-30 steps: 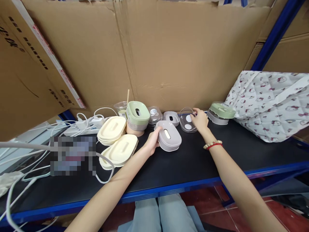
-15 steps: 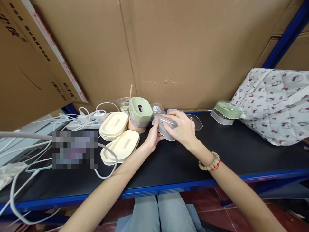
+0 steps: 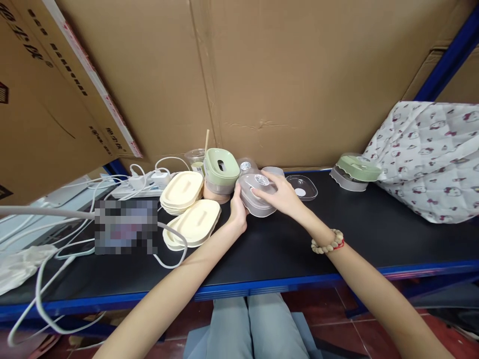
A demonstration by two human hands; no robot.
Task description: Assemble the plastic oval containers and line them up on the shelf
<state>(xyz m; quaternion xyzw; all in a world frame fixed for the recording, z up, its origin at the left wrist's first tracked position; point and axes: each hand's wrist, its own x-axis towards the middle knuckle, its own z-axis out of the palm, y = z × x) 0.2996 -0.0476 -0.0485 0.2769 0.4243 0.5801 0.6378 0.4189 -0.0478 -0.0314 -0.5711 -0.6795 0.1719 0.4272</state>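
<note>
A translucent plastic container (image 3: pixel 258 205) with a clear lid and a round white label sits between my two hands. My left hand (image 3: pixel 238 210) grips its left side. My right hand (image 3: pixel 282 196) is on the right side and top of the lid, thumb on the upper surface. Just behind stand another clear piece with a round label (image 3: pixel 245 165) and a translucent piece (image 3: pixel 274 171), partly hidden by my fingers. To the right of my right hand lies a flat clear lid (image 3: pixel 307 188) with a white round spot. A green-lidded box (image 3: pixel 221 167) stands left of the container.
Two stacks of cream lids (image 3: pixel 183 189) lie left, beside white cables (image 3: pixel 170 227) and a power strip (image 3: pixel 144 185). A plastic cup (image 3: pixel 195 158) holds a stick. At right are a green-topped container (image 3: pixel 357 168) and a patterned cloth bag (image 3: pixel 430 159). Cardboard (image 3: pixel 299 85) stands behind the black table (image 3: pixel 337 229).
The container has turned so that its lid and round label now face up toward me. My right hand has shifted to its right edge. The view has moved slightly.
</note>
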